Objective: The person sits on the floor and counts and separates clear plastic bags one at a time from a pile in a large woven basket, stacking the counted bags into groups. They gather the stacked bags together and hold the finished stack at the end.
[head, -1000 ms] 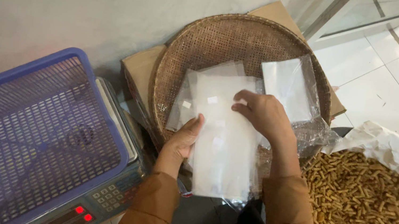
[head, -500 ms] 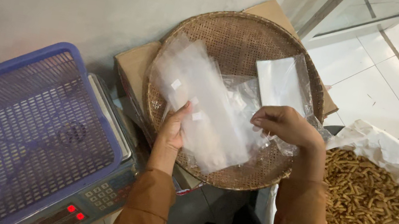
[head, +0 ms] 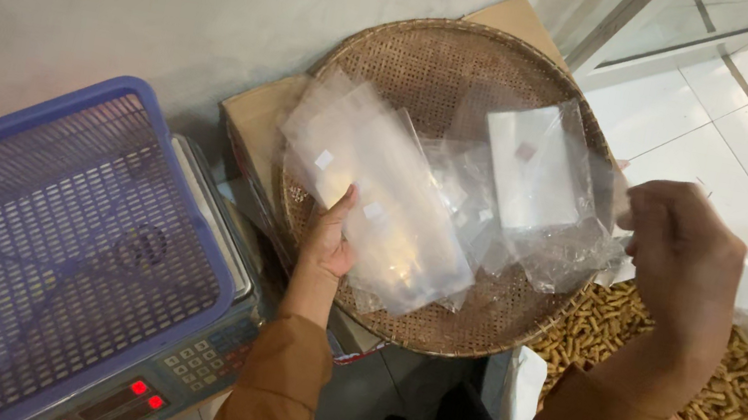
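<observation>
My left hand (head: 329, 245) grips a stack of clear plastic bags (head: 377, 190) by its lower left edge, holding it over the round woven bamboo tray (head: 420, 56). My right hand (head: 681, 251) is raised at the tray's right rim, fingers curled and pinching a single clear plastic bag (head: 541, 182) that stretches back toward the stack. More crumpled clear bags lie on the tray between the hands.
A blue plastic basket (head: 32, 254) sits on a digital scale (head: 164, 377) with red lit digits at the left. A cardboard box (head: 252, 119) supports the tray. A white sack of golden stick snacks (head: 714, 419) lies at the right. White floor tiles show at the upper right.
My left hand has slid the bag stack leftward over the tray. My right hand has pulled away to the right, drawing one bag off the stack.
</observation>
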{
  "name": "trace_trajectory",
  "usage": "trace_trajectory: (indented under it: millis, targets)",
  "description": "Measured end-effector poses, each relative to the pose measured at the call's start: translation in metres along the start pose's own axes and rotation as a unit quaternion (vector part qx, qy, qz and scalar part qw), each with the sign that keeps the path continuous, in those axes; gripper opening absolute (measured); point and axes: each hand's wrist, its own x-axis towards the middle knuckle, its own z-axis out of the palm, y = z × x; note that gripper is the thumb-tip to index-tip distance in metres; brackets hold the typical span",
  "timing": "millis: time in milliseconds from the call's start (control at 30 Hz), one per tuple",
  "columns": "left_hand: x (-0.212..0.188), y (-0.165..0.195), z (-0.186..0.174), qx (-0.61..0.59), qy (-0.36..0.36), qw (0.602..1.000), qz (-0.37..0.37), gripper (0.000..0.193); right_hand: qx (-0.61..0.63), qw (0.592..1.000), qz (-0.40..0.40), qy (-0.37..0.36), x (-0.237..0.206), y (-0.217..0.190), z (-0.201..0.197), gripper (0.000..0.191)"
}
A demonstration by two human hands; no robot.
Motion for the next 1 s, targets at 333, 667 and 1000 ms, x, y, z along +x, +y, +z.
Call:
trace_trajectory:
  millis: [333, 667, 1000]
  targets:
    - [-0.002, -0.011, 0.008, -0.010, 0.013, 0.999, 0.037, 0.069, 0.207, 0.963, 0.110, -0.137, 0.017, -0.031, 0.120, 0.016]
    - [-0.007, 0.004, 0.019, 0.025, 0.057, 0.986, 0.155, 0.058, 0.284, 0.953, 0.092, -0.053, 0.026, 0.064, 0.173, 0.056]
    - [-0.013, 0.001, 0.033, 0.087, 0.154, 0.966, 0.189, 0.062, 0.559, 0.736, 0.364, -0.115, -0.045, 0.047, 0.216, 0.102]
